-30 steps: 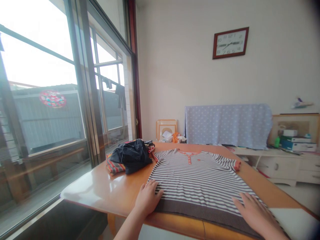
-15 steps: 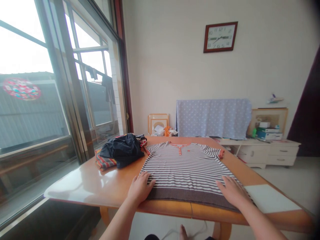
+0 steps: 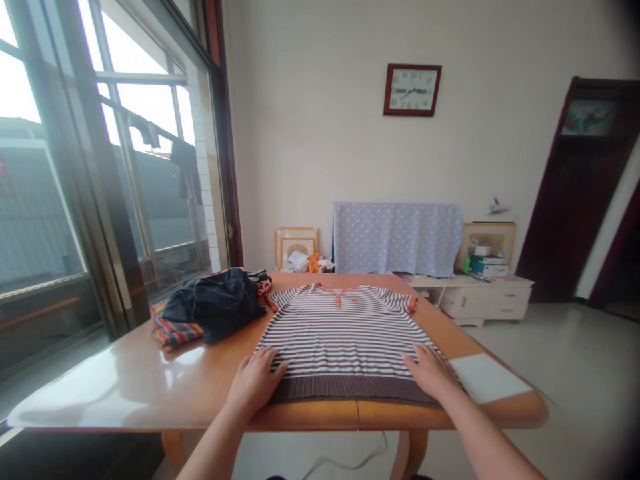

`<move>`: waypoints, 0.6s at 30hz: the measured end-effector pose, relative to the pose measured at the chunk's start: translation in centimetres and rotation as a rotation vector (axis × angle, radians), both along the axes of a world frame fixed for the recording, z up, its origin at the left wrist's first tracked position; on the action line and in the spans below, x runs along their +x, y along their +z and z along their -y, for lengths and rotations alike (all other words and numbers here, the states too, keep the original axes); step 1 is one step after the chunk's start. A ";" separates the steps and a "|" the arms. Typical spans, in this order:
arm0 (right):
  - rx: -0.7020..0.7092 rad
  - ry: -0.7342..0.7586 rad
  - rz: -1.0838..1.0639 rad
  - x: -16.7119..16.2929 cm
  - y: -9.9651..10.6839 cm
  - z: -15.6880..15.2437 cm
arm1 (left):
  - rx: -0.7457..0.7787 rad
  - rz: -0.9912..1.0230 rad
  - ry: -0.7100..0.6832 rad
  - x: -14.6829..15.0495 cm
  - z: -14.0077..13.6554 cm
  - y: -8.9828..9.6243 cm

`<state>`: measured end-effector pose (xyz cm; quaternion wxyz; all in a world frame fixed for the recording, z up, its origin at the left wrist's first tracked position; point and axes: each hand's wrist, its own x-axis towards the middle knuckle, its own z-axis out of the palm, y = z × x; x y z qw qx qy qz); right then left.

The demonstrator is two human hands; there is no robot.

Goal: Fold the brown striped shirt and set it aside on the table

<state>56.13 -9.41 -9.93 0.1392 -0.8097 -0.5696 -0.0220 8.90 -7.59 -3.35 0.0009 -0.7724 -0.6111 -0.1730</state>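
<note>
A striped short-sleeved shirt (image 3: 345,340) lies spread on the wooden table, its collar toward the far side and its dark ribbed hem along the near edge. Orange trim shows at the collar, the button placket and the sleeve ends. My left hand (image 3: 257,379) rests flat on the lower left side of the shirt, fingers apart and pointing away from me. Over on the lower right side, my right hand (image 3: 431,371) lies likewise, palm down with fingers stretched out. Neither hand grips the cloth.
A heap of dark and striped clothes (image 3: 215,307) sits on the table (image 3: 110,390) to the left. At the right lies a pale flat sheet (image 3: 493,379). Beyond stand a cloth-covered object (image 3: 397,237) and a white low cabinet (image 3: 505,297). Windows line the left side.
The view has turned to the right, so a dark door now shows there. Both hands stay on the shirt in nearly the same places; the shirt lies as before.
</note>
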 end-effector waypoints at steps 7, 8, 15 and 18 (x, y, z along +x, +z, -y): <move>0.015 0.004 -0.034 -0.5 0.8 0.4 | -0.001 0.002 -0.019 -0.1 -0.2 -0.1; 0.021 0.005 -0.048 -0.6 1.0 0.5 | -0.002 0.002 -0.022 -0.1 -0.3 -0.1; 0.223 0.002 -0.513 -0.4 2.1 1.1 | 0.016 -0.008 -0.045 -0.3 -1.2 -0.6; 0.308 -0.006 -0.632 0.6 2.0 1.3 | 0.030 -0.028 -0.054 -0.4 -1.4 -0.8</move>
